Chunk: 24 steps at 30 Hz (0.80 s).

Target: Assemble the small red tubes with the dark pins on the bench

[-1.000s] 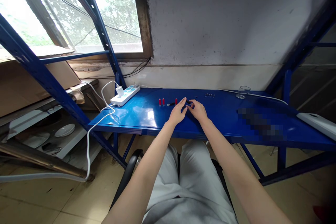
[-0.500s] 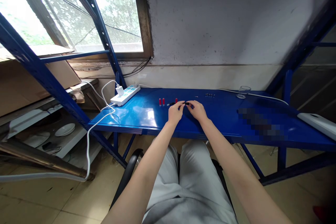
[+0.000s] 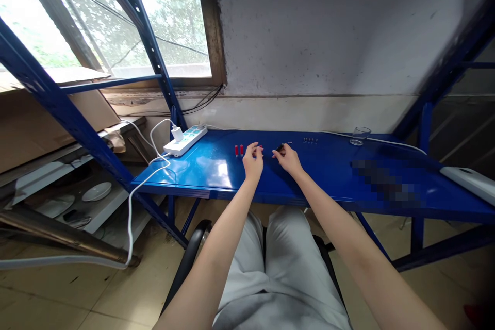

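My left hand [image 3: 253, 164] is over the blue table, its fingers apart and curved. A small red cylindrical piece [image 3: 260, 148] shows at its fingertips; whether they touch it I cannot tell. Something dark lies partly hidden behind those fingers. My right hand [image 3: 289, 160] is closed in a pinch on a small black stick-like piece [image 3: 280, 148], tilted up to the right. To the left of my left hand, two red cylindrical pieces [image 3: 238, 150] with pale lower ends stand side by side. Several tiny metallic pieces [image 3: 310, 141] sit in rows beyond my right hand.
A white power strip [image 3: 185, 141] with a plugged-in charger lies at the table's left end, its cable hanging over the edge. Toward the right stand a clear glass [image 3: 359, 135], a blurred dark object [image 3: 386, 183] and a white device [image 3: 469, 183]. Blue posts frame both sides.
My hands were together at the small black piece and have moved apart. My left hand has shifted left to the red piece, its fingers spreading. The black piece stays in my right hand.
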Tool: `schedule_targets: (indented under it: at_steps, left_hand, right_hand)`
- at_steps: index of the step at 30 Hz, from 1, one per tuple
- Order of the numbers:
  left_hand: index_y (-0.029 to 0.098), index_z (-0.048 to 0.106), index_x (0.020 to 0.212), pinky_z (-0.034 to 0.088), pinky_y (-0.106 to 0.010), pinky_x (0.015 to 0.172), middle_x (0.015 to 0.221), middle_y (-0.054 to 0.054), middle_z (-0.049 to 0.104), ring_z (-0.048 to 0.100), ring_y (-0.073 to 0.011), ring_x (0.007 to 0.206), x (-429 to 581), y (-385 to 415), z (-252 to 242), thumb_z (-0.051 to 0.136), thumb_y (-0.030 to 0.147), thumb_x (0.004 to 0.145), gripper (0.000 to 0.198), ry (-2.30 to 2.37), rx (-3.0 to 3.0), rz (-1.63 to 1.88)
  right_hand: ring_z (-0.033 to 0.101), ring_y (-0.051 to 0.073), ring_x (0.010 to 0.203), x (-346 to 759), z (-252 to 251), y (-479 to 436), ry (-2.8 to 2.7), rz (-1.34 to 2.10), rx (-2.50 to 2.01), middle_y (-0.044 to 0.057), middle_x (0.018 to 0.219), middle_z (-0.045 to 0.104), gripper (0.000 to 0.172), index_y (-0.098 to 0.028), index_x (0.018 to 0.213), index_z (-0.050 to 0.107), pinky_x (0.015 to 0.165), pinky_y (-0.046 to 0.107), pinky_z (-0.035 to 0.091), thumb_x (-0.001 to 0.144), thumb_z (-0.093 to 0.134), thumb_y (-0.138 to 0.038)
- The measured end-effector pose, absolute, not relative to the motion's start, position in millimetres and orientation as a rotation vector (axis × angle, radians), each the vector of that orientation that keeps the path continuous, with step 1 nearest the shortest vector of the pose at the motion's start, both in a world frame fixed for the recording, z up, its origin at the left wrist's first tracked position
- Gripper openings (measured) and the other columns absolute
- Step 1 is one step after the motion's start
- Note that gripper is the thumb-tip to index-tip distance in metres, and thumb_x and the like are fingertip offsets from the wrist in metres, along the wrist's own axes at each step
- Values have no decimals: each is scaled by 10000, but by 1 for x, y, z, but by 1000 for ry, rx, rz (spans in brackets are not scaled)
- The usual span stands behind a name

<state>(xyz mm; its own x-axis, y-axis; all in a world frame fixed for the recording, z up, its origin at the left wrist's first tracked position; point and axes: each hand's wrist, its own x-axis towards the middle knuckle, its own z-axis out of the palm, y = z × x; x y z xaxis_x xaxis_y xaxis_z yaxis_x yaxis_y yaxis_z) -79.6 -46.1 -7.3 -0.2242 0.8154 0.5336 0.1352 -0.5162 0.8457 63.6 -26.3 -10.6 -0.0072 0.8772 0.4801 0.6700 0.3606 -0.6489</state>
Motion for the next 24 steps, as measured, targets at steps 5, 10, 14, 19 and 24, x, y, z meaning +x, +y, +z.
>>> schedule_targets:
  at_steps: [5,10,14,19,24]
  left_hand:
    - [149,525,963,478,-213,657,825,-54,610,579,-90,683,-87,-40,-6,397,248,865,189,1213,1219,1877]
    - [152,529,912,477,-219,667,815,-47,597,573,-97,710,-86,-37,-8,428,243,845,152,1200,1169,1889]
    - [159,533,896,474,-222,673,806,-44,601,567,-94,695,-86,-38,-9,439,257,843,146,1224,1183,1863]
    - [164,539,874,462,-226,660,795,-40,603,566,-100,689,-87,-38,-9,449,319,841,182,1253,1205,1859]
    - [170,554,755,406,-206,537,616,7,549,487,-77,506,-85,-42,-9,418,392,855,279,1255,1294,1779]
  right_hand:
    - [593,180,645,55,-10,-4,-1847,289,-1525,59,702,633,210,-190,693,540,550,269,429,737,591,-389]
    - [589,174,645,40,-14,12,-1891,267,-1673,55,709,634,146,-184,699,578,536,254,407,710,634,-319]
    - [605,190,672,33,-15,17,-1894,279,-1744,75,748,652,137,-185,734,599,549,261,412,697,651,-306]
    - [608,199,713,40,-13,15,-1888,315,-1794,77,786,658,256,-182,835,617,600,283,430,663,679,-362]
    - [604,188,759,61,-11,-4,-1720,408,-1694,84,833,660,320,-175,998,596,641,289,440,752,577,-380]
